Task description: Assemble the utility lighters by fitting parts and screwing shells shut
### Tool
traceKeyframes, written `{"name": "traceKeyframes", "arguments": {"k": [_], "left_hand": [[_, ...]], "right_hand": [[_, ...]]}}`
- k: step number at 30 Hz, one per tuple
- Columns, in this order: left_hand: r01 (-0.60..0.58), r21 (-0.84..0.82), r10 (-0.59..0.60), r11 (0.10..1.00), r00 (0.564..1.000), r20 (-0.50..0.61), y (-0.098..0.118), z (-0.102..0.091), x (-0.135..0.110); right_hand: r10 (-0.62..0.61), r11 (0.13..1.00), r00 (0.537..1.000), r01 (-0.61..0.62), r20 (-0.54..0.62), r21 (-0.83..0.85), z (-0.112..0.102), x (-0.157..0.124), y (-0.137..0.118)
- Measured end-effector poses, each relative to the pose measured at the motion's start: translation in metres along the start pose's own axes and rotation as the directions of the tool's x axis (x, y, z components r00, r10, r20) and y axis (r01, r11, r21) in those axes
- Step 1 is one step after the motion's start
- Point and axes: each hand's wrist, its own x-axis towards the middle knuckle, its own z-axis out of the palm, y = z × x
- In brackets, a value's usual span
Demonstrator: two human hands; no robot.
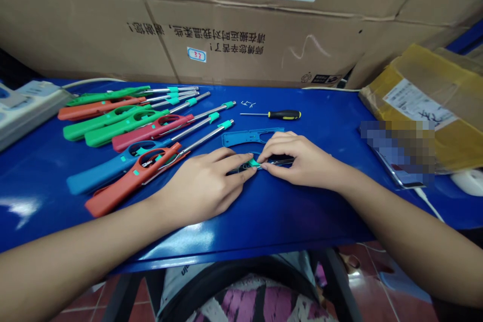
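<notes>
My left hand [215, 183] lies low over the table, its fingers closed around part of an opened blue lighter. My right hand [302, 161] pinches with thumb and fingertips at a small green piece [254, 163], which looks like tape, between the two hands. Beneath the fingers, the lighter's inner parts are mostly hidden. A dark metal piece [283, 161] shows under my right palm. Just behind the hands lies a blue lighter shell half [245, 138], hollow side up.
Several long-necked lighters [151, 131] in green, red, orange and blue lie at the left. A screwdriver [285, 114] and tiny pale bits [248, 104] lie behind. A power strip [30, 108], phone [396, 158], taped parcel [426, 105] and large carton [226, 25] surround the blue table [241, 234].
</notes>
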Motion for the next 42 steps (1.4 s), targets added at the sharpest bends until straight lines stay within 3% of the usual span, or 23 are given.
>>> {"name": "traceKeyframes", "arguments": {"k": [11, 28, 42], "left_hand": [[0.022, 0.043, -0.026, 0.999, 0.995, 0.1, 0.004, -0.001, 0.001], [-0.009, 0.073, -0.001, 0.997, 0.99, 0.138, 0.01, -0.002, 0.0], [-0.001, 0.039, -0.002, 0.999, 0.997, 0.081, 0.007, 0.0, -0.002]], "right_hand": [[-0.03, 0.999, 0.998, 0.028, 0.059, 0.035, -0.007, -0.001, 0.002], [-0.024, 0.997, 0.999, 0.021, 0.037, 0.081, -0.002, 0.001, 0.006], [-0.013, 0.999, 0.999, 0.011, 0.048, 0.035, 0.0, 0.001, 0.003]]}}
